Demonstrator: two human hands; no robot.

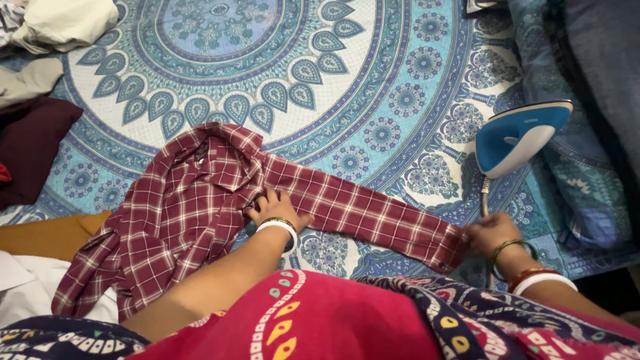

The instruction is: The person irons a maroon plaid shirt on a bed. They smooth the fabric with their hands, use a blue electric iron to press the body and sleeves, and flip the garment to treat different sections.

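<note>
A maroon and white checked shirt (180, 213) lies spread on a blue patterned bedsheet (373, 87), collar towards the far side. One sleeve (373, 213) stretches out to the right. My left hand (275, 208) presses flat on the shirt near the shoulder, fingers apart. At the sleeve's cuff end, my right hand (490, 235) pinches the fabric. Both wrists wear bangles. A blue and white clothes iron (521, 133) stands upright just beyond my right hand, its cord (485, 197) running down past it.
Other clothes lie along the left edge: a cream garment (63, 23), a dark maroon one (30, 143), a mustard one (50, 235) and a white one (20, 290). A blue patterned pillow or bedding (573, 80) rises at the right.
</note>
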